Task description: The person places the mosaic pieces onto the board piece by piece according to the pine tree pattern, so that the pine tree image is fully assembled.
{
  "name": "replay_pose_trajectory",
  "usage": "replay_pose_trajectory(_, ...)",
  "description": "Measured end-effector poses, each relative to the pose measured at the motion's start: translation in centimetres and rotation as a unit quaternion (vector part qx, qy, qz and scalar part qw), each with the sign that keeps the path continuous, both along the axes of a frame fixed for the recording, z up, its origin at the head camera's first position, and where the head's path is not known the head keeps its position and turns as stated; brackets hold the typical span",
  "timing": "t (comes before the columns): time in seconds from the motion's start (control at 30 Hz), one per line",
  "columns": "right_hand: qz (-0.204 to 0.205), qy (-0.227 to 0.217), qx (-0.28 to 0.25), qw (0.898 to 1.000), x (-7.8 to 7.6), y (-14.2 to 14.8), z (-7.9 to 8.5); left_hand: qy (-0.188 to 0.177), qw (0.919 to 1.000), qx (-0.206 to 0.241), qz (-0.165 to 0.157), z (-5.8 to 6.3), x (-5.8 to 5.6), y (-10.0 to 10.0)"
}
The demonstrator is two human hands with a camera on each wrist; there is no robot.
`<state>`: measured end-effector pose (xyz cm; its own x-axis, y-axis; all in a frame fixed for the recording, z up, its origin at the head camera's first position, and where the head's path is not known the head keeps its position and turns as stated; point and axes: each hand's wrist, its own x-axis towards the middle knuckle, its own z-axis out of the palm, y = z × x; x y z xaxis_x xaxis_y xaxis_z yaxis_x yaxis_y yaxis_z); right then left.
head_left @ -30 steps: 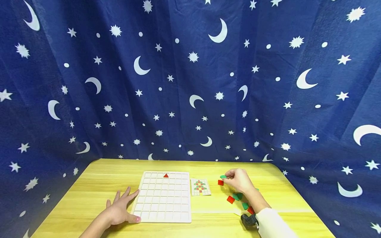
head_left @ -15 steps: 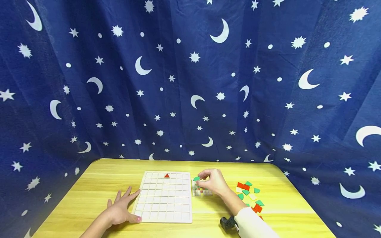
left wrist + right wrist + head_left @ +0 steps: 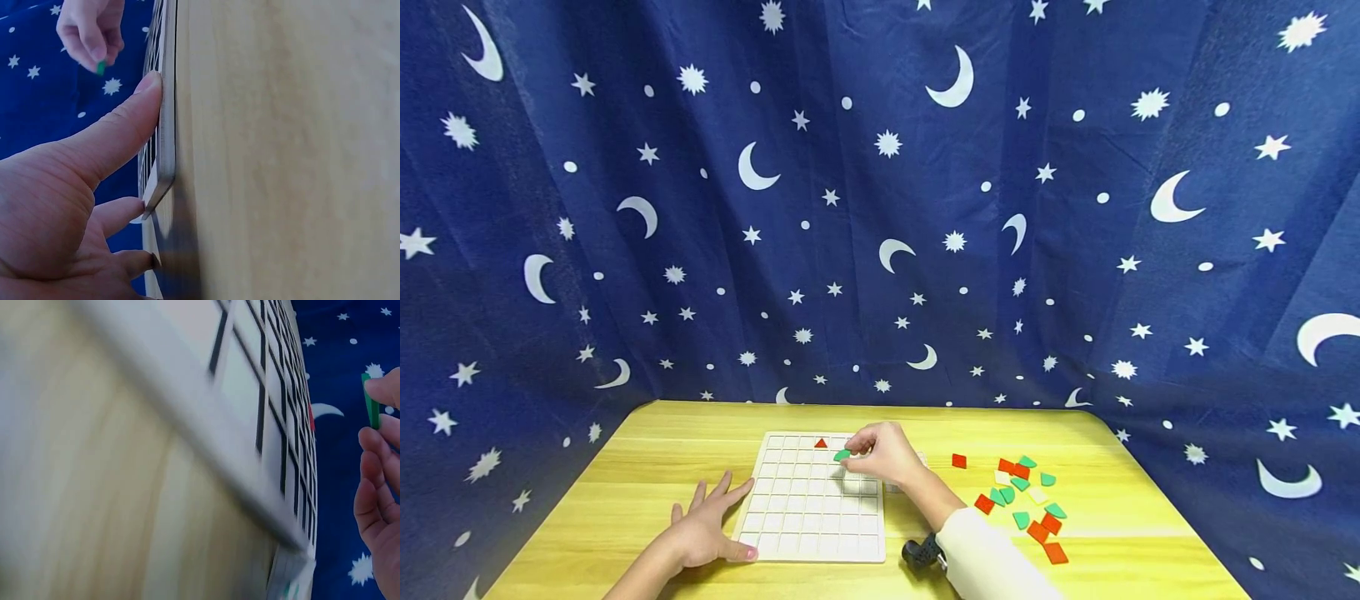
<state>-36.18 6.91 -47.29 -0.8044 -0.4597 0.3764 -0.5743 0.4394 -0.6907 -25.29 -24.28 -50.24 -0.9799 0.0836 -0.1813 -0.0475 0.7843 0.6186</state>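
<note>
My right hand (image 3: 883, 454) pinches a green rounded tile (image 3: 842, 456) between thumb and fingertips, above the upper right of a white grid board (image 3: 805, 504). In the right wrist view the green tile (image 3: 371, 403) is seen edge-on, held clear of the board. A red triangle tile (image 3: 821, 443) sits in a top-row cell of the board. My left hand (image 3: 703, 525) rests at the board's left edge with fingers spread. In the left wrist view its thumb (image 3: 128, 128) lies on the board's rim, and the other fingers reach along the edge.
Right of the board lie several loose green tiles (image 3: 1020, 483), red tiles (image 3: 1037, 532) and pale yellow tiles (image 3: 1037, 496) on the wooden table (image 3: 1120, 533). A pattern card (image 3: 892, 488) is mostly hidden behind my right hand. A starry blue curtain (image 3: 850, 208) stands behind.
My right hand has carried the green tile leftward from the loose pieces, past the pattern card, to over the board. My left hand has stayed at the board's edge.
</note>
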Motion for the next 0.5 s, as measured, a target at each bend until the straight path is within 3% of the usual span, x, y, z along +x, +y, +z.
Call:
replay_pose_trajectory(0.33,0.027,-0.031,0.024,0.999,-0.6,-3.7,0.2,0.008,0.9998,0.018,0.002,-2.0,-1.1,-1.1)
replay_pose_trajectory(0.5,0.019,-0.056,0.035,0.998,-1.2,-5.0,-0.2,0.002,0.9999,0.015,0.003,-1.5,-0.9,-0.8)
